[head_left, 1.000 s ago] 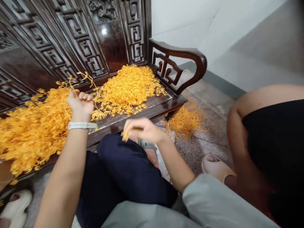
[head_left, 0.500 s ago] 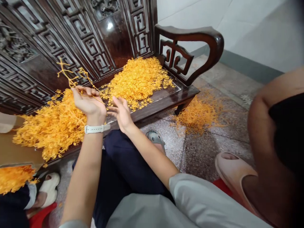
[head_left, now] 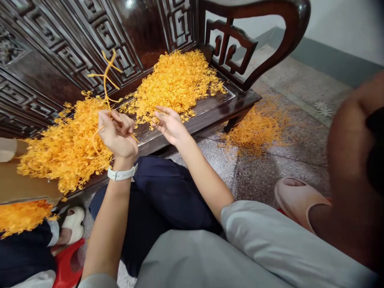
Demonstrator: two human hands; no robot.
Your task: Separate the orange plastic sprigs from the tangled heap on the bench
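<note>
My left hand (head_left: 117, 130), wearing a pale watch band, is closed around a thin orange branched plastic stem (head_left: 105, 80). The stem's forked end sticks up above the fingers, and a thin end shows below them. To its right, my right hand (head_left: 171, 125) has its fingers apart and slightly bent, over the bench's front part. Small orange bits show by its fingertips; whether they touch it I cannot tell. Behind it lies a heap of small orange plastic pieces (head_left: 177, 84). A larger heap of orange branched pieces (head_left: 66, 144) lies left of my left hand.
The dark carved wooden bench (head_left: 210, 116) has a curved armrest (head_left: 295, 28) at right. Bare orange stems (head_left: 255, 132) lie piled on the floor. Another person's leg and pink slipper (head_left: 300, 200) are at right. A cardboard box (head_left: 30, 184) and a red stool (head_left: 67, 262) are at left.
The branched stem now stands more upright, with my left fingers curled tighter around it. My right hand has moved right, away from the left. The view has tilted down a little.
</note>
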